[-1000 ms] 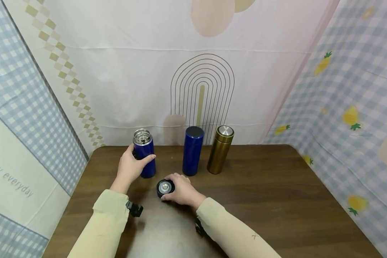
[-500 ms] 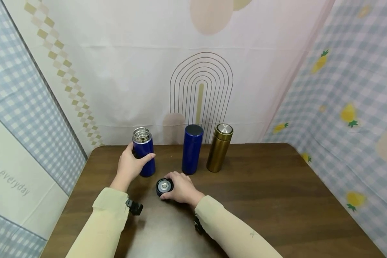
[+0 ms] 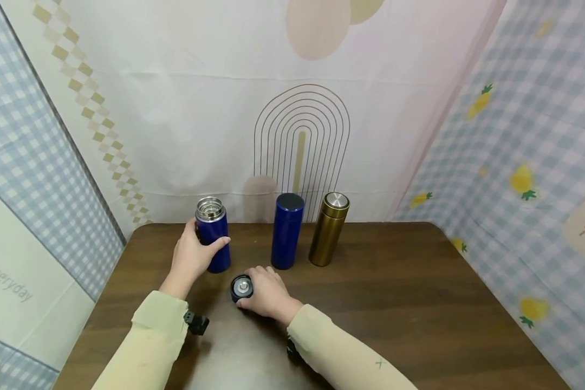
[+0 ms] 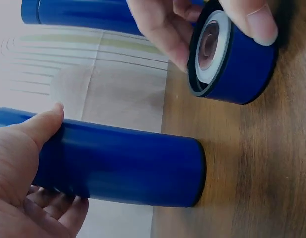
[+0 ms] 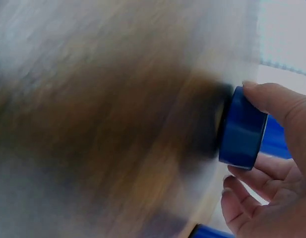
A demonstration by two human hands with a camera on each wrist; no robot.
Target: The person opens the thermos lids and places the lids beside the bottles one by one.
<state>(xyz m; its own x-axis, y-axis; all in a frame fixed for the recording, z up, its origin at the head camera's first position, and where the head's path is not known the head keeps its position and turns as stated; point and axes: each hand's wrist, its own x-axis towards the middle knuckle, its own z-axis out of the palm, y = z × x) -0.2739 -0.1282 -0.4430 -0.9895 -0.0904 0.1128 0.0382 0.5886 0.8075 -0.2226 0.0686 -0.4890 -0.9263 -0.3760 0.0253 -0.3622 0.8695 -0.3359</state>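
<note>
Just in front of the open bottle, slightly to its right, I see a blue lid, underside up; whether it touches the tabletop I cannot tell. The right hand has its grip clamped on the lid's sides. The left hand has its grip wrapped round the open bottle, which stands upright. A loose pinch could drop the lid, I judge, and a jerk sideways could tip the bottle. Farther right of it stand a capped blue bottle, then a gold bottle.
</note>
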